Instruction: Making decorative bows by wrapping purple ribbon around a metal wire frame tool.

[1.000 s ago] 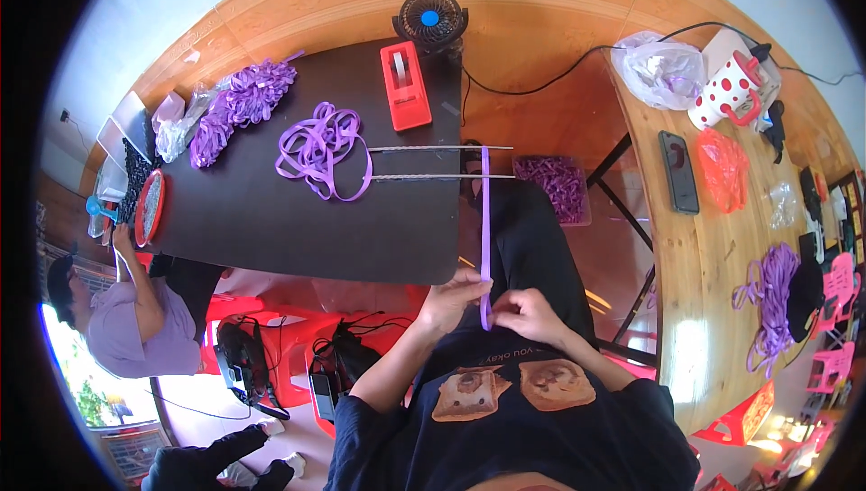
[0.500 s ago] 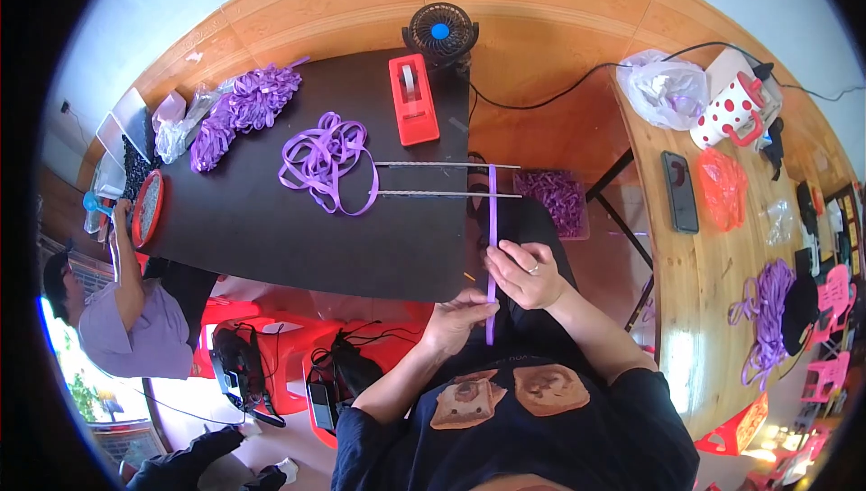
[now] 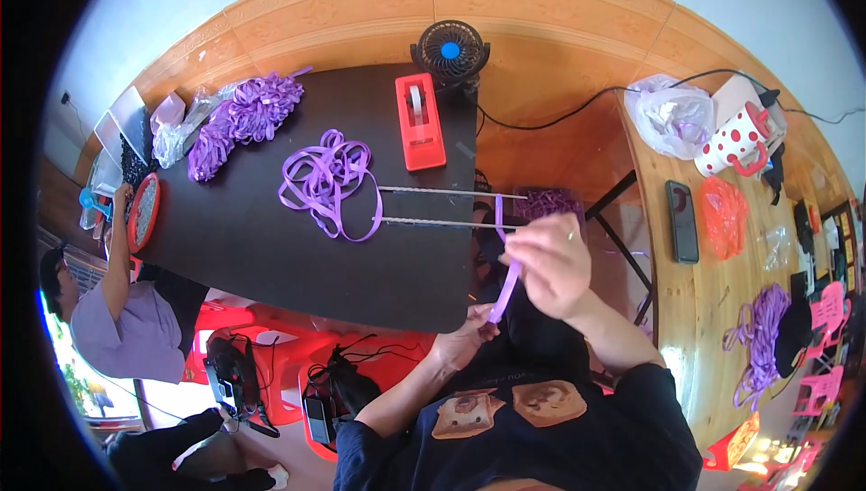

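A purple ribbon (image 3: 508, 291) hangs over the free ends of two thin metal rods (image 3: 433, 191) that jut out past the dark table's right edge. My left hand (image 3: 465, 338) pinches the ribbon near its lower end, close to my lap. Higher up, my right hand (image 3: 550, 267) is raised with its fingers pressed together on the ribbon, just below the nearer rod. A loose tangle of purple ribbon (image 3: 329, 180) lies on the table by the rods' left ends.
The dark table (image 3: 244, 238) carries a red tape dispenser (image 3: 422, 144), a small fan (image 3: 450, 51) and a purple ribbon bundle (image 3: 257, 112). On the wooden table (image 3: 704, 311) at right are a phone (image 3: 682, 220) and dotted cup (image 3: 732, 144). Another person (image 3: 131, 324) works at far left.
My right hand has lifted and turned over, now higher and nearer the camera. The ribbon bends between the hands instead of hanging straight. My left hand is slightly lower and the view has tilted.
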The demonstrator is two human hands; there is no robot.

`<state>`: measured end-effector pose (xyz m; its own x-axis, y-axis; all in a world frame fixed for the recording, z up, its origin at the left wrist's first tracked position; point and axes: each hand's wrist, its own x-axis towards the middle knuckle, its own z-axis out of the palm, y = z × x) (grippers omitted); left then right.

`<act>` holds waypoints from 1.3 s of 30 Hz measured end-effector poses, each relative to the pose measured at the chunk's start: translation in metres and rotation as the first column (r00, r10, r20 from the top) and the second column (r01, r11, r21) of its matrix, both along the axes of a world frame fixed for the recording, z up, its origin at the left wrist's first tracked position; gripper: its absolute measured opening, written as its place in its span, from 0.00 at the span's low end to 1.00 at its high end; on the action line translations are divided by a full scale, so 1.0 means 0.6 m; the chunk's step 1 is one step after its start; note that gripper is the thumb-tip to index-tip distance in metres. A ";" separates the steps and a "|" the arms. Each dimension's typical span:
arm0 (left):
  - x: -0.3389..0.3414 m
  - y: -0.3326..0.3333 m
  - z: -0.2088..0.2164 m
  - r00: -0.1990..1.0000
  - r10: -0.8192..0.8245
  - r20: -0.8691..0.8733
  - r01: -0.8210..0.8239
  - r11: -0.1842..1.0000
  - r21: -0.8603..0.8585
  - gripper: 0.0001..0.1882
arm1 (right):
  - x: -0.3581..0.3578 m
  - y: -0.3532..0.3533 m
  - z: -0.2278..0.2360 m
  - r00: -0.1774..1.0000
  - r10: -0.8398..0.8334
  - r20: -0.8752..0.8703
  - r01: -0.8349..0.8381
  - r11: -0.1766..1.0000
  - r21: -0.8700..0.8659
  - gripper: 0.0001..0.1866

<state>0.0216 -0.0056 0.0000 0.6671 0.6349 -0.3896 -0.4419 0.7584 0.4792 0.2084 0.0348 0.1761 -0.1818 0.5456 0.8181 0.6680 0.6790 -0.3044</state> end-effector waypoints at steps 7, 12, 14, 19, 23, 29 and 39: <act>0.073 0.035 0.005 0.988 0.046 -0.149 -0.033 0.996 0.088 0.17 | 0.066 0.160 -0.022 0.759 -0.029 -0.651 -0.319 0.855 -0.409 0.03; 0.131 0.080 0.021 0.932 0.248 -0.265 -0.184 0.952 0.245 0.18 | 0.088 0.231 -0.098 0.427 -0.244 -0.871 -0.588 0.657 -0.472 0.06; 0.149 0.104 0.024 0.883 0.386 -0.268 -0.222 0.845 0.486 0.17 | 0.094 0.241 -0.127 0.395 -0.325 -0.859 -0.626 0.589 -0.511 0.05; 0.188 0.150 0.042 0.752 0.645 -0.133 -0.354 0.566 0.744 0.22 | 0.082 0.241 -0.180 0.358 -0.491 -0.794 -0.665 0.462 -0.586 0.02; 0.220 0.183 0.055 0.691 0.723 0.020 -0.481 0.439 0.759 0.22 | 0.087 0.223 -0.235 0.308 -0.536 -0.786 -0.767 0.349 -0.538 0.01; 0.220 0.189 0.055 0.707 0.706 0.044 -0.487 0.440 0.754 0.12 | 0.057 0.166 -0.256 0.060 -0.549 -0.834 -0.870 0.381 -0.313 0.03; 0.167 0.086 0.052 0.717 0.638 -0.281 -0.419 0.717 0.557 0.09 | 0.029 -0.003 -0.249 0.401 -0.607 -0.687 -0.665 0.323 -0.674 0.07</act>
<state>0.1218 0.0457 0.0312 -0.0045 0.9904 -0.1380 -0.3677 0.1267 0.9213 0.2256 0.0328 0.0265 0.0806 0.8808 -0.4666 -0.3757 -0.4068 -0.8327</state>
